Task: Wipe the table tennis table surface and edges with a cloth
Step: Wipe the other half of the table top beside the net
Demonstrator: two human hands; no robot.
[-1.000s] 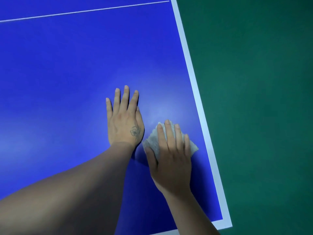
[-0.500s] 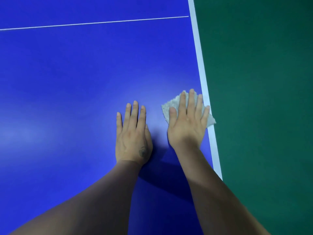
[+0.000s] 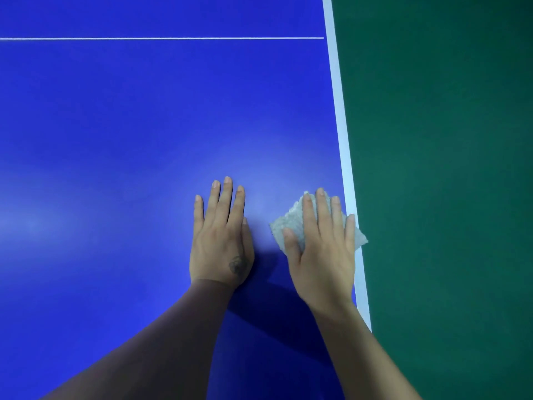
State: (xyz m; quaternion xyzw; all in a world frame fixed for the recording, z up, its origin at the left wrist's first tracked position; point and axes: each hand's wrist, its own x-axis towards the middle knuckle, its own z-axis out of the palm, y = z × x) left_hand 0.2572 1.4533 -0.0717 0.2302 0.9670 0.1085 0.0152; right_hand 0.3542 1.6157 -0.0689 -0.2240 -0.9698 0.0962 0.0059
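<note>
- Since half a second ago my right hand (image 3: 323, 249) and the cloth (image 3: 291, 226) have slid back toward me along the table's right side, and the white centre line now sits farther ahead of both hands.
- That hand lies flat on the cloth with fingers straight and slightly spread, pressing it down rather than gripping it.
- Pale and crumpled, the cloth pokes out on both sides of my right hand; its right corner crosses the white edge stripe (image 3: 341, 140) and hangs a little past the table's rim.
- My left hand (image 3: 222, 241) rests palm-down on the blue table surface (image 3: 129, 125), fingers straight and close together, holding nothing.
- Both hands sit side by side, near each other but not touching, with bare blue between them.
- Ahead of my fingertips I see only blue table up to the thin white centre line (image 3: 161, 38).
- Just right of my right hand, beyond the stripe, the green floor (image 3: 447, 168) fills the view.
- Shadows from my forearms fall on the table behind the hands.
</note>
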